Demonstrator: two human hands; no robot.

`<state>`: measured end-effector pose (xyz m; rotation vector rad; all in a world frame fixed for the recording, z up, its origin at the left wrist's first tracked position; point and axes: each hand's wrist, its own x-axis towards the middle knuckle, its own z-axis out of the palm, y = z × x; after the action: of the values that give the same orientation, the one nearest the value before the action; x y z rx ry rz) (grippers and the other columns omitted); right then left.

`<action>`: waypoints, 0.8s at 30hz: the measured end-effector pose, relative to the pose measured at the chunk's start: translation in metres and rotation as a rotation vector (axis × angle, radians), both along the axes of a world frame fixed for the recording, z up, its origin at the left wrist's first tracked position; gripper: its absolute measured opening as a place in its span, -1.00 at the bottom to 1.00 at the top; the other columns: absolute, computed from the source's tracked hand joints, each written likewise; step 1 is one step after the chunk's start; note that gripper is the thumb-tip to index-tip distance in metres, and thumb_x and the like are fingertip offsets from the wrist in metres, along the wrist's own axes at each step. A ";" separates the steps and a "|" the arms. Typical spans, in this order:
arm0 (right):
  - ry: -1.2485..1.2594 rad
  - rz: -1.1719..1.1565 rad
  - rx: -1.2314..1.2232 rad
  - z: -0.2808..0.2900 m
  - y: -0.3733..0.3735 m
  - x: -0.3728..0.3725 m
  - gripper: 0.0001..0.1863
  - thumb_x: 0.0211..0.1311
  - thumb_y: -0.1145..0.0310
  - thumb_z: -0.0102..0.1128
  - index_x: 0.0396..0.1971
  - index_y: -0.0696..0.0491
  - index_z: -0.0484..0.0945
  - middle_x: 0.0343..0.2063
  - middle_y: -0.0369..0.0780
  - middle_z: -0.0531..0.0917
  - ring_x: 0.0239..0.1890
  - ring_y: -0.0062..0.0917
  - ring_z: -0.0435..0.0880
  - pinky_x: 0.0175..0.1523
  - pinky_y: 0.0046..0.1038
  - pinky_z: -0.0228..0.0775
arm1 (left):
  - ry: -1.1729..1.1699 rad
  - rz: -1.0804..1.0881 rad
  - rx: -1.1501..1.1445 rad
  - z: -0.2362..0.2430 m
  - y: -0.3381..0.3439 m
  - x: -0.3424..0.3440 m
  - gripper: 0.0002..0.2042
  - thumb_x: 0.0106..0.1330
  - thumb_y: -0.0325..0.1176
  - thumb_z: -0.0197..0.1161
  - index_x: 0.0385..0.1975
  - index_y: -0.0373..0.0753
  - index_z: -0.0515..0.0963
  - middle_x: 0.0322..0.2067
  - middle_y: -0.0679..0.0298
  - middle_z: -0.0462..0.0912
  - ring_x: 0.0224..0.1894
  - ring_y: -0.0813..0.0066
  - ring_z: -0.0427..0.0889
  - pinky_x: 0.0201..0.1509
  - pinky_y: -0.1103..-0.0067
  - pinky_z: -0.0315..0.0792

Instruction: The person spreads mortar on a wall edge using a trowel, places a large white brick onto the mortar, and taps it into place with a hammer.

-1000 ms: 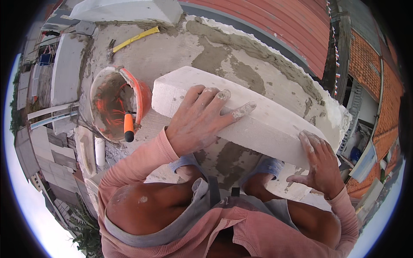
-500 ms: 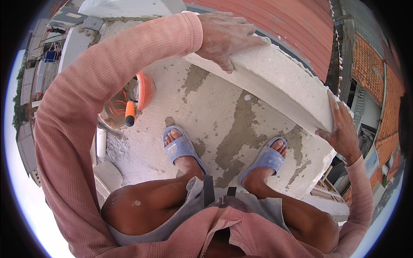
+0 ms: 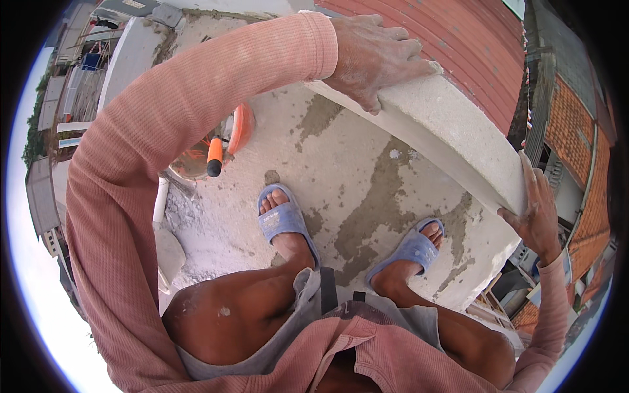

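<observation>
A long pale concrete block (image 3: 462, 121) lies across the far right side, along the edge of the grey cement surface. My left hand (image 3: 377, 62), dusty with cement, clasps its far left end, fingers over the top and thumb down the near face. Around the right end my right hand (image 3: 538, 213) is closed, thumb on the near face and fingers over the outer end. Whether the block rests on a mortar bed underneath is hidden. Left of my feet, an orange tool handle with a black end (image 3: 215, 156) sticks out by an orange bucket (image 3: 242, 128), partly behind my left sleeve.
My feet in blue slides (image 3: 280, 217) stand on the cement floor (image 3: 341, 190), which has damp grey patches. Beyond the block are a red corrugated roof (image 3: 452, 52) and orange tiled roofs (image 3: 571, 124), with a drop at the right. White powder (image 3: 209, 245) lies at left.
The whole view has shifted slightly, so most things sit further right in the picture. Both hands keep their hold on the block's two ends.
</observation>
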<state>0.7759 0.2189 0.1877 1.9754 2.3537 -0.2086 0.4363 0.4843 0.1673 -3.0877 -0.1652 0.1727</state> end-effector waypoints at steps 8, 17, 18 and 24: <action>-0.047 0.011 -0.202 -0.025 -0.032 -0.028 0.22 -0.12 -0.03 0.59 0.53 0.12 0.13 0.12 0.05 0.46 0.10 0.00 0.46 0.25 -0.08 0.29 | 0.072 0.014 -0.102 -0.030 -0.045 -0.045 -0.14 0.01 0.03 0.59 0.35 -0.09 0.38 0.04 0.24 0.54 0.17 0.29 0.51 0.20 0.32 0.43; -0.044 -0.034 -0.503 0.029 -0.006 -0.075 0.17 -0.15 0.00 0.64 0.47 0.12 0.23 0.25 0.10 0.41 0.30 0.09 0.39 0.38 -0.02 0.26 | -0.417 0.237 -0.140 -0.064 -0.101 -0.088 -0.46 0.07 -0.13 0.48 0.10 -0.05 0.56 0.05 0.20 0.55 0.27 0.18 0.46 0.45 0.13 0.26; -0.111 0.054 -0.490 0.041 0.010 -0.084 0.03 0.01 -0.03 0.54 0.43 0.13 0.28 0.27 0.09 0.40 0.29 0.07 0.40 0.36 -0.03 0.27 | -0.475 0.309 -0.108 -0.064 -0.107 -0.090 -0.52 0.10 -0.17 0.44 0.07 -0.05 0.58 0.11 0.20 0.54 0.36 0.14 0.39 0.53 0.08 0.16; 0.022 0.492 -0.113 0.061 0.133 -0.227 -0.50 0.35 0.16 0.29 0.18 0.12 0.54 0.06 -0.05 0.55 0.10 -0.11 0.55 0.22 -0.14 0.40 | -0.757 0.556 -0.421 -0.028 -0.150 -0.184 -0.64 0.26 -0.27 0.37 0.06 -0.14 0.63 0.23 0.19 0.59 0.41 -0.02 0.42 0.49 0.07 0.29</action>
<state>0.5485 0.3519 0.2484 1.2986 2.6784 -0.3230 0.2527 0.3344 0.1397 -3.2154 -1.1295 -1.0820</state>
